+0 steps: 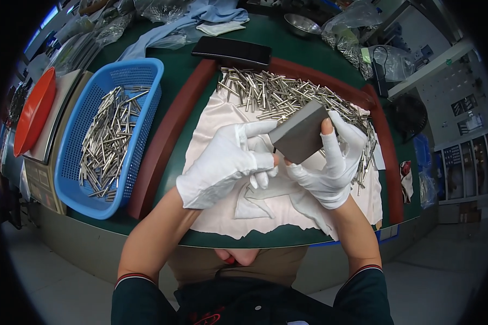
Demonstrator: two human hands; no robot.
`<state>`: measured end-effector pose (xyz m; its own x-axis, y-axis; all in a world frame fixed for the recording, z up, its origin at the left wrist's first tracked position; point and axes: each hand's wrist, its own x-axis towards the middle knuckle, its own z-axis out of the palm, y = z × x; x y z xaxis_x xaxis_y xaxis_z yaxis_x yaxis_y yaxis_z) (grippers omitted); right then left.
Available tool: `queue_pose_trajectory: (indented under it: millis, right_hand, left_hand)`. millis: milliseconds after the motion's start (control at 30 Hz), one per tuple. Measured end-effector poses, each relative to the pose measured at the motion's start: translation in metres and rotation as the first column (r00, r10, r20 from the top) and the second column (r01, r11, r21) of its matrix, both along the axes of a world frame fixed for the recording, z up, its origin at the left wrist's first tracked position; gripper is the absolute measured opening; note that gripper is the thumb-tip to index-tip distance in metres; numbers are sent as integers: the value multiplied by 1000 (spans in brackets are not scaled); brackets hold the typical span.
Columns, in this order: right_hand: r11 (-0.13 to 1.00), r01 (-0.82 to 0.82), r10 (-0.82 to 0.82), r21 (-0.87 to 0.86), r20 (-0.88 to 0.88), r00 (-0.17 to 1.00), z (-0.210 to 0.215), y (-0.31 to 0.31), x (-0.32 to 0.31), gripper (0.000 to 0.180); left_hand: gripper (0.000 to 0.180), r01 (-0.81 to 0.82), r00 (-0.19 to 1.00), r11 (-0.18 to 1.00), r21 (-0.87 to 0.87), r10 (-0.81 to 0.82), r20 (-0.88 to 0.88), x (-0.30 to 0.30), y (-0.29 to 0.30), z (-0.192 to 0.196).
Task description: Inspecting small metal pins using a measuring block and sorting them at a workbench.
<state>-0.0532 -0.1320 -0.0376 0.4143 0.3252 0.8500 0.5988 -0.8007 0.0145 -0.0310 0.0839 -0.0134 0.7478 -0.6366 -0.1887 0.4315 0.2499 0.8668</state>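
Observation:
My right hand [336, 165], in a white glove with bare fingertips, grips a dark grey rectangular block [301, 131] tilted above the cloth. My left hand [230, 157], gloved the same way, is at the block's left edge with its fingers curled together. Whatever those fingers pinch is hidden from this side. Beyond both hands lies a heap of thin shiny metal pins [271, 92], spread along the far and right parts of a pale pink cloth [206, 141]. Under my hands a crumpled white cloth [255, 203] rests on the pink one.
Brown-red bars [165, 130] frame the work area, and a black phone-like slab [232, 51] lies across the far one. At left stand a blue basket [62, 162] of metal pins and a red tray [35, 111]. A metal bowl [302, 24] sits farther back, near plastic bags [352, 32].

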Motion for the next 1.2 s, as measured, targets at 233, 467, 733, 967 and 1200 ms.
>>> queue_pose_trajectory:
  millis: [233, 467, 733, 967, 1200]
  right_hand:
    - [1000, -4, 4, 14, -21, 1000, 0, 0, -3, 85]
    - [952, 27, -7, 305, -67, 998, 6, -9, -2, 84]
    - [990, -4, 12, 142, -59, 998, 0, -14, -2, 86]
    - [1000, 26, -26, -11, -31, 999, 3, -11, -3, 89]
    - [998, 55, -57, -40, -49, 997, 3, -4, -1, 89]
  left_hand:
    - [65, -18, 999, 999, 42, 19, -31, 1, 1, -2]
    - [66, -88, 992, 976, -199, 68, -105, 5, 2, -16]
    - [71, -30, 992, 969, -247, -1, -125, 5, -2, -14]
    - [70, -45, 987, 971, -236, 6, -163, 5, 1, -11]
    - [63, -36, 984, 969, -243, -8, -177, 5, -5, -15]
